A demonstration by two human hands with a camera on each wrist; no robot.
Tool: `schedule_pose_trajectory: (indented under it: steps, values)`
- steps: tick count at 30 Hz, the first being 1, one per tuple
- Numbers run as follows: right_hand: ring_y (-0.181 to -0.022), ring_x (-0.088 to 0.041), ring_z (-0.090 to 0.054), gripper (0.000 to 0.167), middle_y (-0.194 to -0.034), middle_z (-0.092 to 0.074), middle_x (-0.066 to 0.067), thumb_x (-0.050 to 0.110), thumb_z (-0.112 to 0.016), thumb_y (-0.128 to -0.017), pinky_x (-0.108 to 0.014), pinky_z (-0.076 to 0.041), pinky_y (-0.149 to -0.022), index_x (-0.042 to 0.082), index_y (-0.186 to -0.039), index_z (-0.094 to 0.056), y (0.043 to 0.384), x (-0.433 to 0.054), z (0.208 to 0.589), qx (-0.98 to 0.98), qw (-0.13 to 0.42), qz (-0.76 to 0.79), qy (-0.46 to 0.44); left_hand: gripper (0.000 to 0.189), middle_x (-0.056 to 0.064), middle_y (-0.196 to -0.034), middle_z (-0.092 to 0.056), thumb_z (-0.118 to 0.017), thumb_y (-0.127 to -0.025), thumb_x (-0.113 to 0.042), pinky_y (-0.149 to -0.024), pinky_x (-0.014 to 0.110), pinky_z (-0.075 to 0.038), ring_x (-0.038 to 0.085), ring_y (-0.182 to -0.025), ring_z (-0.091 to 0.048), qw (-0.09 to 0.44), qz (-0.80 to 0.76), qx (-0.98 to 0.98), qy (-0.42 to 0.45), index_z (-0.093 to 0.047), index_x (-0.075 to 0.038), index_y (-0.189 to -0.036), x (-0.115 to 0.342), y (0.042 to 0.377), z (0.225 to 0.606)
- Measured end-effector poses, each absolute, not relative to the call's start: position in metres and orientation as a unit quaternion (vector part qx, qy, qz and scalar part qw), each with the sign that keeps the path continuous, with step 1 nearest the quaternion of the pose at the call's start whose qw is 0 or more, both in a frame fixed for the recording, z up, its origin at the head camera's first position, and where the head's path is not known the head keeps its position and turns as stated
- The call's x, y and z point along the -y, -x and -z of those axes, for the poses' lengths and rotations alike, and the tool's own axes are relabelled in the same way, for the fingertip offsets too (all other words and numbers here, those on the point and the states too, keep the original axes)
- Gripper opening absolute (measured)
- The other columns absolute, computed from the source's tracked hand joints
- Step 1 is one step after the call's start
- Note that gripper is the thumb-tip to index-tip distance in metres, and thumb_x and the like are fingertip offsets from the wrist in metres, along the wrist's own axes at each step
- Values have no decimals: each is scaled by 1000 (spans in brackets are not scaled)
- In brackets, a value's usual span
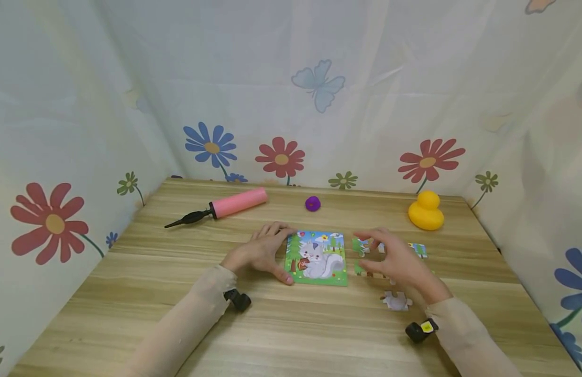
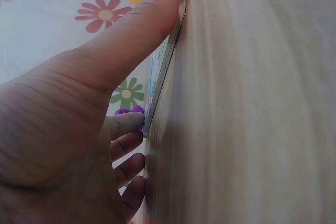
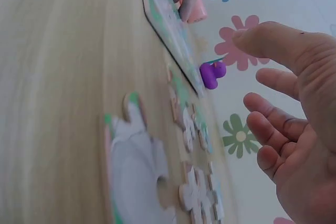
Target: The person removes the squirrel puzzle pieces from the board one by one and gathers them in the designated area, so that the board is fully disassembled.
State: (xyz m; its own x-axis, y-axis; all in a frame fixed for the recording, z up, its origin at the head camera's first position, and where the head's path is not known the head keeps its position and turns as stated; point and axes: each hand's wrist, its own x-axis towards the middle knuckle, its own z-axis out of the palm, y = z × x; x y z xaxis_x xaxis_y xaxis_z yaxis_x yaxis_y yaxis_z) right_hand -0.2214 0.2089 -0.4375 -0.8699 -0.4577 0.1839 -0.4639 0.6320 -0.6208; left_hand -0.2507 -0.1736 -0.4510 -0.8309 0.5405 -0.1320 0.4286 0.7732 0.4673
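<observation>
A square picture puzzle (image 1: 322, 268) showing a grey squirrel lies flat on the table. My left hand (image 1: 262, 252) rests against its left side, thumb at the lower left corner and index fingertip at the upper left. The left wrist view shows the thumb (image 2: 142, 32) stretched along the puzzle's edge and the other fingers loosely bent. My right hand (image 1: 393, 259) hovers over several loose jigsaw pieces (image 1: 361, 247), thumb and fingers apart with nothing between them. Nearer the front lies a grey-white jigsaw piece (image 3: 137, 174), below the right hand in the head view.
Toward the back left lies a pink hand pump (image 1: 239, 203) with a black nozzle. A small purple toy (image 1: 313, 203) sits behind the puzzle. A yellow rubber duck (image 1: 426, 213) stands at the back right. Flowered curtains (image 1: 253, 104) border the wooden table (image 1: 272, 335).
</observation>
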Motion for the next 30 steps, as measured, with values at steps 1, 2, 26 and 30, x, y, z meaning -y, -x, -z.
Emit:
schedule_pose_trajectory:
  steps: [1, 2, 26, 30]
  values:
    - [-107, -32, -61, 65, -136, -69, -12, 21, -94, -93, -32, -52, -75, 15, -152, -68, 222, -207, 436, 901, 6, -350, -256, 136, 11, -179, -26, -102, -69, -66, -132, 69, -21, 40, -164, -22, 130, -214, -932, -260, -31, -20, -176, 173, 250, 450]
    - [-109, -34, -62, 68, -141, -68, -12, 22, -94, -93, -33, -52, -77, 15, -155, -65, 223, -206, 434, 899, 6, -356, -256, 136, 11, -179, -26, -102, -70, -66, -133, 69, -21, 40, -164, -22, 130, -214, -933, -259, -32, -20, -176, 173, 250, 450]
    - [-122, -42, -70, 94, -162, -58, -15, 24, -98, -89, -53, -63, -96, 23, -169, -48, 228, -134, 425, 826, -9, -485, -286, 136, 11, -179, -26, -101, -69, -68, -132, 70, -22, 41, -164, -23, 127, -208, -934, -260, -32, -18, -176, 172, 250, 451]
    - [-121, -40, -72, 92, -160, -58, -21, 22, -97, -90, -49, -65, -95, 18, -168, -48, 228, -121, 429, 817, -17, -489, -305, 136, 12, -179, -26, -101, -70, -68, -131, 71, -22, 41, -163, -23, 125, -207, -934, -262, -32, -18, -176, 173, 251, 450]
